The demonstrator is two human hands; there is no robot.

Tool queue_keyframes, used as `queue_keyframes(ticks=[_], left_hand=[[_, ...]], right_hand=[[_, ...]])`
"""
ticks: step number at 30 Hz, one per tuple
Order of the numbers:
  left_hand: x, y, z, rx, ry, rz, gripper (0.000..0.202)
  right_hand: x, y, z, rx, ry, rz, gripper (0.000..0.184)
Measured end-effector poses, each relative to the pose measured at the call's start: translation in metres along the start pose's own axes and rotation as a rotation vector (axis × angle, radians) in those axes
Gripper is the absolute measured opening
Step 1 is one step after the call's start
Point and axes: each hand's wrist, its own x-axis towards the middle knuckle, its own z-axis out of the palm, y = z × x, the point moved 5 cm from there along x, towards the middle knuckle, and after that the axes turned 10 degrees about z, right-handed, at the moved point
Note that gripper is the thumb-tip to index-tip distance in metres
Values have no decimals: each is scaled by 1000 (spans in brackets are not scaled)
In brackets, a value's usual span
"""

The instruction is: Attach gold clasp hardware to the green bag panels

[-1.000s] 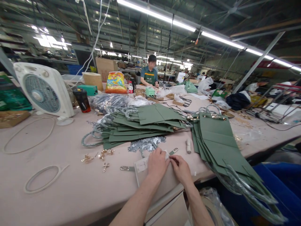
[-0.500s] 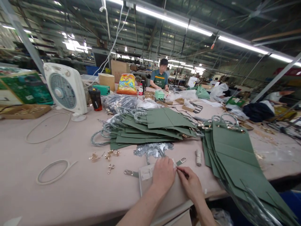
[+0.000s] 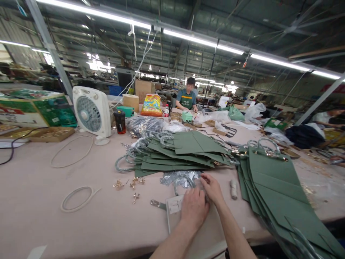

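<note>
My left hand (image 3: 194,208) rests on a flat beige panel (image 3: 178,210) at the table's near edge, its fingers curled downward onto it. My right hand (image 3: 211,187) reaches just past the panel's far edge to a heap of small silvery metal parts (image 3: 179,178), with its fingers bent over them. What either hand holds is hidden. A grey strap with a metal end (image 3: 157,204) sticks out from the panel's left side. Small gold fittings (image 3: 129,185) lie scattered to the left.
A fanned stack of green bag panels with rope handles (image 3: 183,153) lies behind the hands; another stack (image 3: 272,187) runs down the right. A white fan (image 3: 91,111), a dark cup (image 3: 120,122) and cartons stand at the left. A person in green (image 3: 187,99) works at the far end.
My right hand has moved forward from the panel's top edge to the heap of silvery parts. My left hand has stayed on the panel. The view has swung to the left.
</note>
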Motion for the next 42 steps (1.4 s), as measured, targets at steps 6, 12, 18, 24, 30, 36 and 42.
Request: queue_keyframes(ticks=[6,12,18,24,30,36,42], left_hand=[[-7,-2,1,-7,42,-7,22],[-4,-7,1,-75,29,-25,24],[-6,-8,-5,-127,48,16,24],[-10,-5,-15,-71,43,39,30],[-9,-6,-13,-58,52,49,36],[-9,-10,-9,-49,55,27,44],[-2,-14,-5,-37,11,7,39]], right_hand=[[35,1,27,-159,2,79,18],[44,9,32,-259,-31,129,7],[45,12,31,-259,-16,174,6],[43,18,29,-144,7,222,6],[34,16,16,133,19,208,18],[4,11,-21,455,-50,248,45],[-49,14,-38,545,-288,309,44]])
